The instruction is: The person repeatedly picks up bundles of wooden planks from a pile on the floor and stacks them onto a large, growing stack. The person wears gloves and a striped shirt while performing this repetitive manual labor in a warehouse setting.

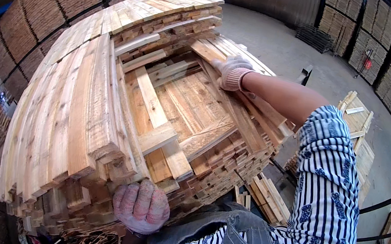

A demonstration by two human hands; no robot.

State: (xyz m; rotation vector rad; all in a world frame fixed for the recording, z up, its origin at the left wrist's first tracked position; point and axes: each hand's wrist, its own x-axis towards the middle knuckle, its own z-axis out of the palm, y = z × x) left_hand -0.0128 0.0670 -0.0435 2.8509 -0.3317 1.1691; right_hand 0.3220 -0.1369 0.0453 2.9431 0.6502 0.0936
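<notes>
Ahead on the pile (88, 120), a long board (206, 50) is slanting nearer and rightward under the right hand (235, 73), while the left hand (141, 208) is sitting curled close in, and I can't tell if either is gripping.

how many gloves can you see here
2: the left glove on the left hand, by the stack's near edge at lower centre; the right glove on the right hand, over boards toward the upper right. Others could be hidden.
</notes>
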